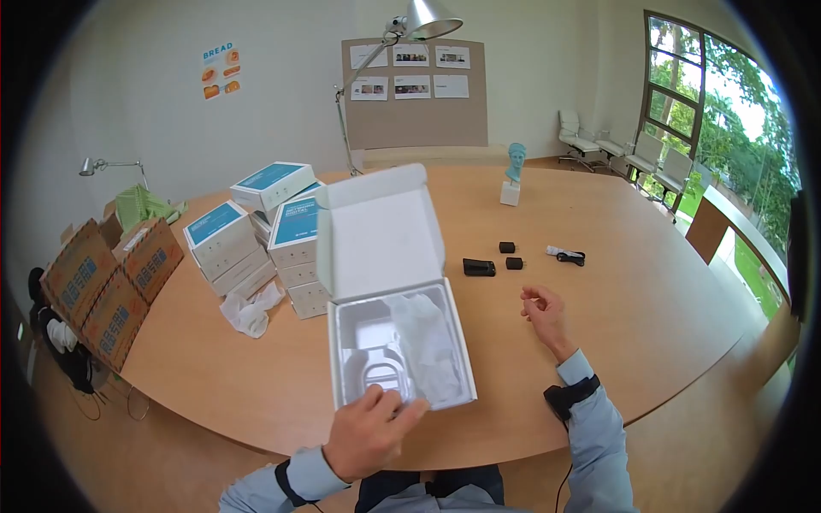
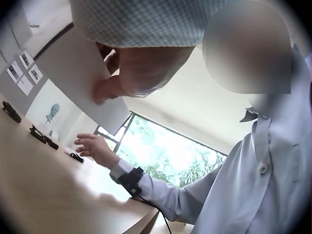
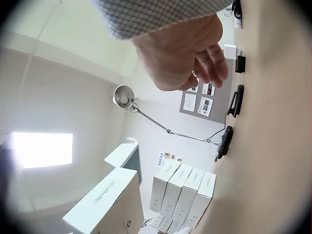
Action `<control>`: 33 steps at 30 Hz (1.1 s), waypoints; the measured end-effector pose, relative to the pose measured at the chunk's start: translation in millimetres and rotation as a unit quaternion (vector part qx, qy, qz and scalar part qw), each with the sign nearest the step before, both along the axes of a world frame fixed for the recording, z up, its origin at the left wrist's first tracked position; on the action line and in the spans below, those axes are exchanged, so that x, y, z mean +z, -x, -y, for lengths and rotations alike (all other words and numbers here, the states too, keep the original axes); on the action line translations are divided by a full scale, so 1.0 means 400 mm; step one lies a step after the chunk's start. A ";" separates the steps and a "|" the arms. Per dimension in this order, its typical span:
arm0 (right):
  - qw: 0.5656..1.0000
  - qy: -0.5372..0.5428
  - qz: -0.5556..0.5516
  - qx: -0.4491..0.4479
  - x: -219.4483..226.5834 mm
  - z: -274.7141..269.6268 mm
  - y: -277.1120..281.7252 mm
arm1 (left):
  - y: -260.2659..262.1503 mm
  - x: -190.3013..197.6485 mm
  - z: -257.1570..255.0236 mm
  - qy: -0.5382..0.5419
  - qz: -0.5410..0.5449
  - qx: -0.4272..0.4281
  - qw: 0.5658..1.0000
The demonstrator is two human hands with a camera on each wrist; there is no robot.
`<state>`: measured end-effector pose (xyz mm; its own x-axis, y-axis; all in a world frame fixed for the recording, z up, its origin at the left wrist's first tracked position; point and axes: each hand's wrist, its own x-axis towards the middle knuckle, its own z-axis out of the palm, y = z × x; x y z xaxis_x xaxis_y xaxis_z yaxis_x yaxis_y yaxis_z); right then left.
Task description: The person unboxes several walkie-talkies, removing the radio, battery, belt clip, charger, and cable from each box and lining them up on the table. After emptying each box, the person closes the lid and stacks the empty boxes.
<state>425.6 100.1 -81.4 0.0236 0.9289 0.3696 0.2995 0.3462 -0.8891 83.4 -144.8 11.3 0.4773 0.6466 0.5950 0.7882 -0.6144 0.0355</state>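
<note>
Pinching near edge of white box (image 1: 380, 235), left hand (image 1: 368, 434); right hand (image 1: 548, 321) loosely curled

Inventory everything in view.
open box: 1, white, front
closed boxes: many, white-blue, left
wraps: 2, whitish, front, left
adapters: 2, black, right
gadget: 1, black, centre
cable: 1, black-white, right
bust: 1, teal, back
table: 1, tan, centre
cartons: several, brown, left
cloth: 1, green, left
lamps: 2, silver, back
poster: 1, orange, wall
board: 1, grey, wall
chairs: several, white, right
window: 1, dark-framed, right
left hand: 1, blue-cuffed, on box
right hand: 1, blue-cuffed, above table
</note>
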 end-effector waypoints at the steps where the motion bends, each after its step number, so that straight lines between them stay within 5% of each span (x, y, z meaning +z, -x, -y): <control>1: 1.000 0.000 -0.001 -0.006 -0.008 -0.005 -0.011 | -0.023 -0.027 -0.013 0.000 -0.001 -0.006 1.000; 7: 0.999 0.033 0.012 -0.019 -0.041 -0.036 -0.041 | -0.098 -0.158 -0.082 0.062 -0.039 -0.043 0.996; 16: 0.999 0.032 0.033 0.010 -0.058 -0.051 -0.027 | -0.103 -0.200 -0.104 0.147 -0.047 -0.034 0.987; 22: 0.999 0.011 0.025 0.027 0.009 0.009 0.048 | -0.062 -0.122 -0.129 0.179 -0.009 -0.037 0.983; 25: 0.990 -0.050 0.112 0.074 0.080 0.078 0.136 | -0.031 -0.041 -0.197 0.104 0.056 -0.024 0.993; 27: 0.948 -0.008 0.284 0.143 0.131 0.117 0.196 | -0.021 -0.007 -0.260 0.120 0.112 -0.035 0.986; 30: 0.911 -0.168 0.357 0.121 0.055 0.099 0.241 | -0.015 0.043 -0.341 0.189 0.210 -0.043 0.958; 33: 0.911 -0.158 0.349 0.155 0.032 0.072 0.260 | -0.010 0.061 -0.402 0.257 0.280 -0.049 0.923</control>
